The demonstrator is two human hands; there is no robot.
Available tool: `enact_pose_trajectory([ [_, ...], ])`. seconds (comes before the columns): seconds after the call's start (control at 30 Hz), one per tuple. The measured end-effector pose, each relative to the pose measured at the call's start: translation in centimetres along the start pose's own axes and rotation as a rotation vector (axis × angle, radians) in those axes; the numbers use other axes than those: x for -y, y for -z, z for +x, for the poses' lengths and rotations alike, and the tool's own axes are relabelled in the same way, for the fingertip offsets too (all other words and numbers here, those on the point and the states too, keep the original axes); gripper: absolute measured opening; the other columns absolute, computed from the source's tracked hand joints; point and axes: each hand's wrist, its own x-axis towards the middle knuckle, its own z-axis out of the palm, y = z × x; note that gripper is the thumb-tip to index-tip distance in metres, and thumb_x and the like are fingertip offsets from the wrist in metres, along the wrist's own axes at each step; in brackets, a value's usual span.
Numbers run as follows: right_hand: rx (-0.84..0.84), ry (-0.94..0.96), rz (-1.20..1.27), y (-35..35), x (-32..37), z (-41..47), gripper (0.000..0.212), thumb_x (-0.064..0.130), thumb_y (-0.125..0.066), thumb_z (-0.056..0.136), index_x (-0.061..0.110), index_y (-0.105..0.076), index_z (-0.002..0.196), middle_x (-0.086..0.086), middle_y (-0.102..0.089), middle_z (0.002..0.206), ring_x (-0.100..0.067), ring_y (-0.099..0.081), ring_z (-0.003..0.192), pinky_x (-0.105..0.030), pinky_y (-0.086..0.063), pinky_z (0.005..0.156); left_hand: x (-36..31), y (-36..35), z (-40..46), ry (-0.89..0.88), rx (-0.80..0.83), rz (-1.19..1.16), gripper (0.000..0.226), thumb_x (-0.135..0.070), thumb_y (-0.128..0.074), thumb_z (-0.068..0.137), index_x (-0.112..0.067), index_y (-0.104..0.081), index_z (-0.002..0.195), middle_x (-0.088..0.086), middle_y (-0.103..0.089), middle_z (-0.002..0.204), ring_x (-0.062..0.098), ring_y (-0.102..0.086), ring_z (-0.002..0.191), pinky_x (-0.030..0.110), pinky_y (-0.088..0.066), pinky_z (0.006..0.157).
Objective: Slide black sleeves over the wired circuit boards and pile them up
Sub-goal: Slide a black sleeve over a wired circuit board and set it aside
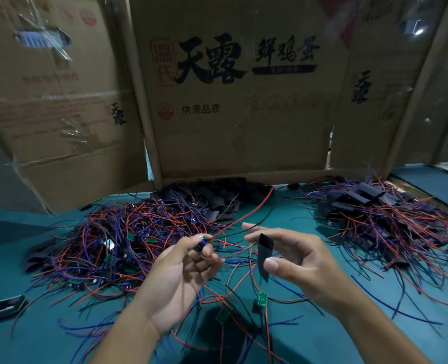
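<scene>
Cardboard boxes (pixel 244 101) w/ printed characters fill the whole upper half of the frame, standing at the back of our teal counter (pixel 375 324). Next biggest: a loose tangle of wired circuit boards (pixel 118 248), red/blue/black leads, spread over centre-left. At right of the frame sits the pile of sleeved boards (pixel 380 222), wires sticking out all round. Btwn the two, against the box at upper centre, lies a heap of black sleeves (pixel 217 198). Our left hand (pixel 181 274) is at lower centre, palm up; its fingers (pixel 204 245) pinch one small board by the wire end, a red lead running up-right from it. Our right hand (pixel 296 261), just beside it, pinches a single black sleeve (pixel 264 256) btwn thumb and forefinger, other fingers spread; the sleeve hangs roughly upright, apart from the board. One bare green board (pixel 262 299) lies on the counter below the hands.
</scene>
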Motion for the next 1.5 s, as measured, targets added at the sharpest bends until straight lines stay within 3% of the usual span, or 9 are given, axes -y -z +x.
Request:
enact_pose_trajectory([
  [0.1, 0.005, 0.008, 0.060, 1.9, 0.4, -0.1, 0.044, 0.039, -0.074, 0.080, 0.017, -0.069, 0.118, 0.000, -0.060, 0.136, -0.020, -0.050, 0.133, -0.027, -0.044, 0.102, -0.1, 0.1, 0.3, 0.019, -0.070, -0.104, 0.015, -0.021, -0.062, 0.081, -0.008, -0.054, 0.078, 0.006, -0.052, 0.071, 0.019, -0.054, 0.066, 0.034, -0.059, 0.079],
  [0.23, -0.188, 0.092, 0.370, 3.6, 0.0, 0.1, 0.046, 0.035, -0.069, 0.085, 0.005, -0.065, 0.119, -0.024, -0.058, 0.133, -0.041, -0.051, 0.128, -0.057, -0.038, 0.108, -0.6, 0.2, 0.4, 0.015, -0.068, -0.166, 0.017, -0.022, -0.060, 0.083, -0.010, -0.051, 0.076, 0.003, -0.048, 0.071, 0.015, -0.052, 0.065, 0.033, -0.058, 0.081],
  [0.33, -0.195, 0.038, 0.269, 3.2, -0.4, 0.1, 0.041, 0.033, -0.069, 0.081, 0.012, -0.069, 0.116, -0.015, -0.060, 0.134, -0.033, -0.052, 0.130, -0.053, -0.041, 0.107, -0.1, -0.2, 0.2, 0.014, -0.058, -0.135, 0.016, -0.022, -0.061, 0.083, -0.010, -0.052, 0.078, 0.003, -0.048, 0.070, 0.015, -0.051, 0.065, 0.032, -0.059, 0.078],
  [0.5, 0.005, -0.024, 0.140, -0.9, -0.7, 0.1, 0.038, 0.026, -0.072, 0.078, 0.012, -0.072, 0.114, 0.000, -0.061, 0.135, -0.011, -0.045, 0.136, -0.020, -0.043, 0.099, 1.8, -1.3, -0.5, 0.157, 0.022, -0.103, 0.020, -0.017, -0.071, 0.074, -0.004, -0.058, 0.083, 0.008, -0.051, 0.071, 0.019, -0.052, 0.064, 0.035, -0.061, 0.067],
  [0.73, -0.193, -0.050, 0.201, -0.9, -0.1, 0.3, 0.036, 0.033, -0.066, 0.081, 0.010, -0.072, 0.107, -0.010, -0.069, 0.119, -0.031, -0.062, 0.096, -0.050, -0.051, 0.087, 2.7, -0.6, -1.2, 0.385, 0.217, 0.232, 0.012, -0.015, -0.071, 0.071, -0.005, -0.069, 0.076, 0.011, -0.049, 0.064, 0.024, -0.051, 0.055, 0.039, -0.055, 0.065],
  [0.97, -0.226, -0.062, 0.232, -3.5, -0.6, 0.2, 0.027, 0.028, -0.071, 0.078, 0.011, -0.074, 0.099, -0.012, -0.074, 0.106, -0.016, -0.067, 0.092, -0.028, -0.054, 0.081, 3.2, -1.9, -1.5, -0.125, 0.334, 0.995, 0.025, -0.025, -0.063, 0.081, -0.018, -0.070, 0.104, -0.001, -0.075, 0.106, 0.014, -0.068, 0.105, 0.034, -0.051, 0.096],
  [1.13, -0.192, -0.032, 0.305, -4.3, -0.1, 0.2, 0.031, 0.032, -0.069, 0.080, 0.015, -0.073, 0.104, -0.025, -0.070, 0.098, -0.031, -0.060, 0.077, -0.037, -0.052, 0.069, 4.1, -2.9, -2.1, -0.368, 0.239, 0.997, 0.034, -0.038, -0.059, 0.092, -0.006, -0.061, 0.081, -0.002, -0.054, 0.060, 0.013, -0.048, 0.056, 0.035, -0.039, 0.055],
  [1.37, -0.357, 0.063, 0.400, -0.1, -0.1, 0.6, 0.037, 0.035, -0.076, 0.080, 0.010, -0.071, 0.106, -0.021, -0.070, 0.110, -0.041, -0.065, 0.105, -0.044, -0.054, 0.089, 2.7, -1.7, -1.6, -0.364, 0.231, 0.913, 0.026, -0.031, -0.054, 0.091, -0.017, -0.074, 0.101, -0.017, -0.045, 0.052, -0.003, -0.036, 0.050, 0.011, -0.028, 0.051],
  [1.5, -0.436, 0.103, -0.206, 3.5, 0.1, 0.1, 0.029, 0.029, -0.071, 0.084, 0.025, -0.069, 0.112, 0.003, -0.072, 0.108, -0.020, -0.068, 0.101, -0.032, -0.054, 0.090, 1.7, -0.9, -1.5, -0.352, 0.175, 0.836, 0.027, -0.034, -0.055, 0.089, -0.022, -0.076, 0.102, -0.011, -0.034, 0.055, 0.007, -0.026, 0.050, 0.022, -0.021, 0.049],
])
